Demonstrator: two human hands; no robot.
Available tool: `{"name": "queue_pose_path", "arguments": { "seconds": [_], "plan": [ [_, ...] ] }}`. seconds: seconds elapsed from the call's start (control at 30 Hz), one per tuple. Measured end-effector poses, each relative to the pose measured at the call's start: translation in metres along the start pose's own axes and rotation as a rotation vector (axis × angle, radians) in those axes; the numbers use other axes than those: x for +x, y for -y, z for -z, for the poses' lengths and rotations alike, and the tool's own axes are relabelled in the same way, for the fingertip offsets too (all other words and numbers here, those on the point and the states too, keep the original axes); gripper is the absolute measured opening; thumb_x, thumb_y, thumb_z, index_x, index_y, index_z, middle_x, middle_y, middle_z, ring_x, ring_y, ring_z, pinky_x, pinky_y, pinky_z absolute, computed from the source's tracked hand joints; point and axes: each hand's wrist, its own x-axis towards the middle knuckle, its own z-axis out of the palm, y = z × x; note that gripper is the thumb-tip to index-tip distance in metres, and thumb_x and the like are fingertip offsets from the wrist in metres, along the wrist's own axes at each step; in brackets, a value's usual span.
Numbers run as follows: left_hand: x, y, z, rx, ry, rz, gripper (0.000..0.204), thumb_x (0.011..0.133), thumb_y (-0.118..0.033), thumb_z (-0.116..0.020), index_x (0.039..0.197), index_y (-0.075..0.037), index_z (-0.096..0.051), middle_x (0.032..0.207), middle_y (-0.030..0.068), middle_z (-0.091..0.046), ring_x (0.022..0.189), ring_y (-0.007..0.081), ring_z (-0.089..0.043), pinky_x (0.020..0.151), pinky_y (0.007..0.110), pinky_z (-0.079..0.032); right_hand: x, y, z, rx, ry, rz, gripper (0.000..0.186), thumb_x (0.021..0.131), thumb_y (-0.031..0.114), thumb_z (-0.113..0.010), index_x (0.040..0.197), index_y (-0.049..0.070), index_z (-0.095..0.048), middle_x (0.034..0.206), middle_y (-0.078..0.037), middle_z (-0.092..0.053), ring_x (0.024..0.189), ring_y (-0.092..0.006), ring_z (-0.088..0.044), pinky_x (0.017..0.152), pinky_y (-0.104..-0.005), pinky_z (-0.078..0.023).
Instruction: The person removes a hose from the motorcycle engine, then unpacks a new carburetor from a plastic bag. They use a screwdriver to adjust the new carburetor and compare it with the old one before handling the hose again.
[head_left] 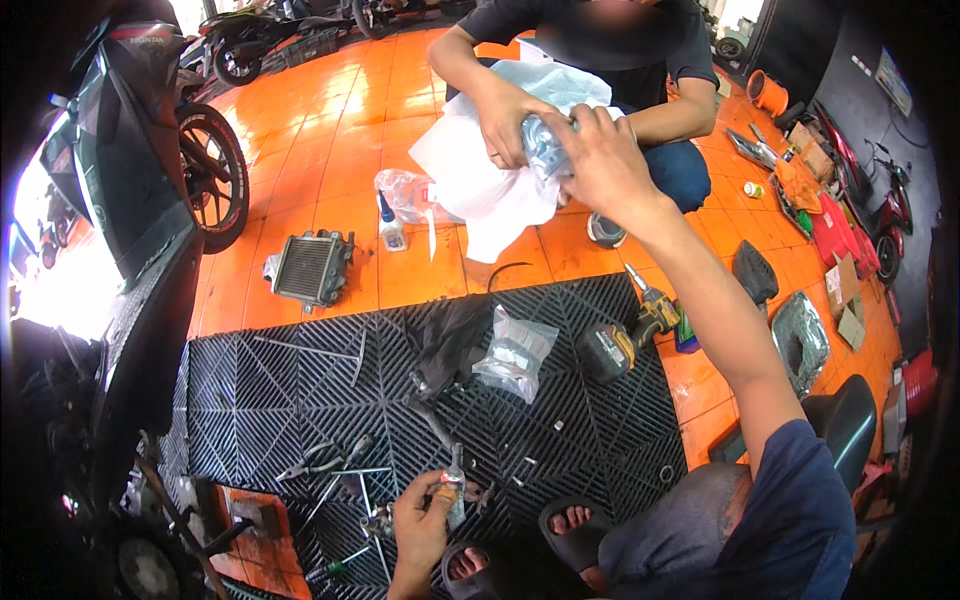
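Low in the view, my left hand (420,520) is closed around a small squeeze tube (455,492) whose narrow nozzle points up. My right arm stretches far forward across the mat. At its end, my right hand (605,160) has its fingers curled over a part wrapped in clear plastic (543,148); what lies inside is hard to make out. A person crouching opposite grips the same bundle with a hand (503,125) from the left side. Beneath it, a white sheet (490,220) drapes over that person's lap.
On the black ribbed mat (290,385) lie a clear bag (515,352), a cordless drill (625,335), pliers (315,460) and several long tools. A radiator (312,268) and a small bottle (390,225) are on the orange tiles. A motorcycle (140,190) stands at left.
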Motion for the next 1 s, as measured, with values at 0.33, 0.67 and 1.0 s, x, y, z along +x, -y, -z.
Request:
{"name": "queue_pose_path", "arguments": {
  "seconds": [0.33,0.67,1.0],
  "plan": [
    [0.008,-0.008,0.007,-0.015,-0.012,-0.035,0.019,0.098,-0.008,-0.061,0.111,0.006,-0.062,0.096,0.0128,-0.073,0.085,0.0176,-0.07,0.081,0.03,-0.055,-0.029,-0.016,0.061,0.771,-0.163,-0.065,0.022,0.084,0.018,-0.079,0.099,0.003,-0.072,0.09,-0.005,-0.067,0.079,-0.0162,-0.064,0.072,-0.0321,-0.05],
    [0.025,-0.057,-0.011,0.43,0.085,-0.579,0.024,0.081,-0.027,-0.077,0.091,-0.005,-0.076,0.139,0.0204,-0.051,0.13,0.0335,-0.051,0.101,0.041,-0.043,-0.058,0.09,0.097,1.604,0.303,0.067,0.022,0.093,0.023,-0.073,0.092,0.001,-0.068,0.073,0.0,-0.065,0.067,-0.0043,-0.055,0.06,-0.0241,-0.042],
    [0.012,-0.052,-0.025,0.212,0.168,-0.326,0.021,0.084,-0.003,-0.072,0.103,0.006,-0.073,0.118,0.0221,-0.069,0.108,0.0289,-0.068,0.095,0.035,-0.052,-0.077,0.144,0.076,1.758,0.524,-0.142,0.027,0.091,0.026,-0.075,0.087,0.0,-0.066,0.074,0.002,-0.062,0.068,-0.0046,-0.052,0.061,-0.0237,-0.042]
  ]
}}
